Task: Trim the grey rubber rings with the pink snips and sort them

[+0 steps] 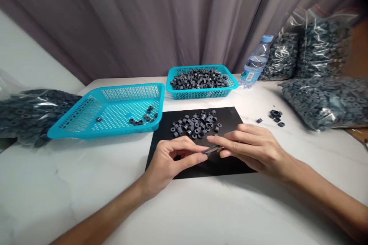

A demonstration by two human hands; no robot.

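Note:
Over the black mat, my left hand and my right hand meet at the fingertips. The thumb and forefinger of my left hand pinch a small dark piece, mostly hidden by the fingers. Between the fingers of my right hand is a small, slim metal tool, its tip touching that piece; its exact kind is not clear. Just beyond both hands, a loose pile of small dark grey ring-shaped pieces lies on the mat.
A turquoise basket at left holds several rings; another turquoise basket behind is heaped with them. A water bottle stands back right. Bags of rings lie right, another bag left. A few loose rings sit right of the mat.

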